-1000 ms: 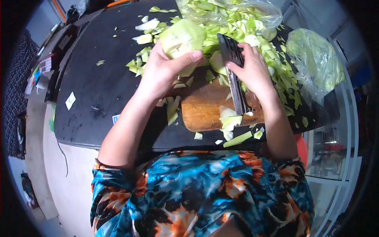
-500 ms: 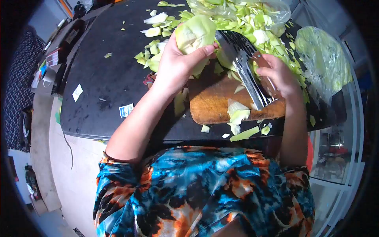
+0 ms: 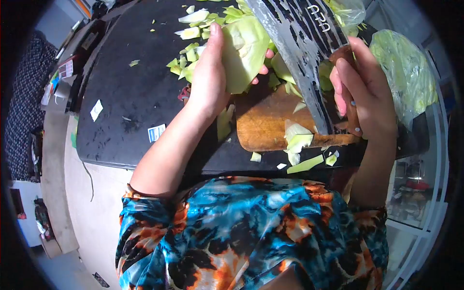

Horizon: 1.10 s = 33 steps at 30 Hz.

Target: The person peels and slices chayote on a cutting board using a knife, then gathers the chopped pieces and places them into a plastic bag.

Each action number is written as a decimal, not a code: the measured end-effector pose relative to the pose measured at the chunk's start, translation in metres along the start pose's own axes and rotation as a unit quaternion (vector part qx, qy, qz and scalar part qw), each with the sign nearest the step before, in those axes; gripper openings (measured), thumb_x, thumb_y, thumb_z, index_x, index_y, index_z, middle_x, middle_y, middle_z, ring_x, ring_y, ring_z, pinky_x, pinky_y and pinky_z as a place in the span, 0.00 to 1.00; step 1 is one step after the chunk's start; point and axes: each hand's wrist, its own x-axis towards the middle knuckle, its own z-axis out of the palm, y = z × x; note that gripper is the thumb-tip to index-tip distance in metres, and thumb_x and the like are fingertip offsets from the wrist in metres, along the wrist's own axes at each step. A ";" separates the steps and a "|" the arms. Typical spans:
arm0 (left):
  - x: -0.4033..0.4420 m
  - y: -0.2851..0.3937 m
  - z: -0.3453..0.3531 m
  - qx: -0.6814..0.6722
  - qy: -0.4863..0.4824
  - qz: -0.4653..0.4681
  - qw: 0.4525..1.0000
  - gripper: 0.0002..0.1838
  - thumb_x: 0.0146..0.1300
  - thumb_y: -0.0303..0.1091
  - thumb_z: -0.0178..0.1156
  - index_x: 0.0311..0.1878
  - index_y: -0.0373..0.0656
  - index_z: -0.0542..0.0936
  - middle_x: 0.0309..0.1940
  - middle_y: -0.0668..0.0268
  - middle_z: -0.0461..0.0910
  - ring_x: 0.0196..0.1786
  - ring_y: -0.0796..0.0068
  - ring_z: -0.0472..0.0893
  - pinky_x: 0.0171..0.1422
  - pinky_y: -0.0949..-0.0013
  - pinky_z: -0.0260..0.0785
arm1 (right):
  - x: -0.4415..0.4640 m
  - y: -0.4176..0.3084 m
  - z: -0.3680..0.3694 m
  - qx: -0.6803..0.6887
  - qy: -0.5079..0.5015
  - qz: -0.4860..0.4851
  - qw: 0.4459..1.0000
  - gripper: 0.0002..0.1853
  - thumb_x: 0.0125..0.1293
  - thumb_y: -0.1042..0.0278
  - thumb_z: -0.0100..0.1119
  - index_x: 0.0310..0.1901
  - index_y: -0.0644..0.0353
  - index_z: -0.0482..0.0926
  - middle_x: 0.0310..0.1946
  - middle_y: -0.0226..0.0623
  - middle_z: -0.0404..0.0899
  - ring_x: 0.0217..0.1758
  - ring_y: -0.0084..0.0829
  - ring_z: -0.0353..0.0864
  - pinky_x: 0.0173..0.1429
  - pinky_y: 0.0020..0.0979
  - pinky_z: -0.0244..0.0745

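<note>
My left hand point(image 3: 210, 79) is closed around a big pale green vegetable piece point(image 3: 244, 55). Its flat cut side faces up, with the thumb along the left edge and fingertips showing at the right. In my right hand point(image 3: 371, 92) is the wooden handle of a cleaver point(image 3: 302, 58). Its broad dark blade, streaked with silver, is raised and tilted, apart from the vegetable. Below lies a wooden cutting board point(image 3: 263, 125), partly hidden by the blade. Pale scraps point(image 3: 298, 137) rest on its front edge.
Cut vegetable chunks point(image 3: 189, 33) lie on the black table point(image 3: 121, 87) beyond my left hand. At the right stands a clear plastic bag point(image 3: 403, 72) of green pieces. A small blue-and-white packet point(image 3: 156, 133) lies left of the board. Several trimmings point(image 3: 305, 164) sit at the front edge.
The cleaver has come up closer to the camera, and my right hand has moved right with it. My left hand has turned the vegetable piece so its broad side shows.
</note>
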 end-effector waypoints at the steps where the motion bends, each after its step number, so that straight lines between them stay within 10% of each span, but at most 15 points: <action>1: 0.000 -0.001 0.000 -0.004 0.001 -0.002 1.000 0.34 0.69 0.63 0.30 0.56 0.40 0.69 0.39 0.58 0.81 0.34 0.73 0.81 0.34 0.74 0.73 | -0.001 -0.002 0.001 0.001 -0.003 0.006 1.000 0.16 0.69 0.69 0.49 0.56 0.65 0.66 0.20 0.26 0.66 0.17 0.14 0.62 0.21 0.18 0.59; 8: -0.002 -0.002 0.003 -0.008 0.002 -0.022 1.000 0.32 0.71 0.59 0.30 0.56 0.40 0.69 0.38 0.58 0.80 0.34 0.72 0.81 0.34 0.73 0.74 | -0.002 -0.013 -0.007 -0.048 -0.052 0.054 0.996 0.08 0.70 0.64 0.48 0.40 0.61 0.69 0.18 0.25 0.66 0.13 0.14 0.61 0.17 0.18 0.56; 33: -0.009 -0.022 0.017 -0.032 0.130 0.068 0.989 0.27 0.71 0.54 0.38 0.56 0.39 0.70 0.48 0.60 0.77 0.49 0.71 0.78 0.56 0.66 0.69 | -0.009 0.000 0.019 0.028 -0.074 0.115 0.990 0.09 0.71 0.63 0.44 0.39 0.61 0.67 0.19 0.27 0.65 0.14 0.18 0.63 0.20 0.20 0.60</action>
